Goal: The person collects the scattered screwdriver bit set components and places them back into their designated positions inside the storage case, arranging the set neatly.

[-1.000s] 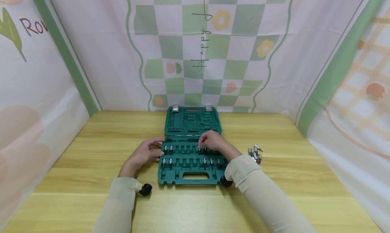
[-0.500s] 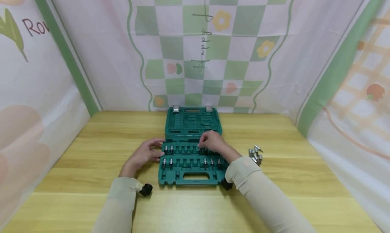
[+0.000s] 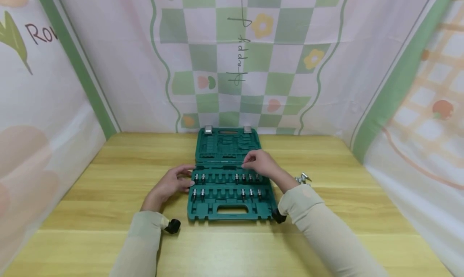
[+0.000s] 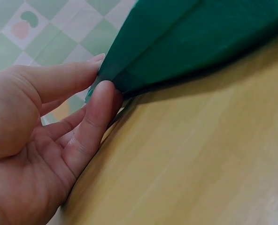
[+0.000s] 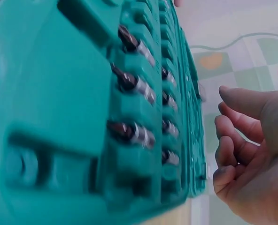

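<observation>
The green plastic socket case lies unfolded on the table, its lid laid back toward the backdrop. Short bit sockets with silver bases and dark tips sit in two rows of slots, at the left and right ends, with vacant slots between. My left hand holds the case's left edge; in the left wrist view the thumb and a finger meet at its corner. My right hand hovers above the back row near the hinge, holding nothing. In the right wrist view its fingers hang loosely curled, apart from the case.
A small pile of loose bit sockets lies on the wooden table right of the case, partly hidden by the right forearm. A black wrist camera sticks out from the left sleeve. Printed curtains close in the back and sides.
My right hand has let go of a bit socket in the back row and moved up and right, uncovering the sockets there. My left hand stays at the case's edge.
</observation>
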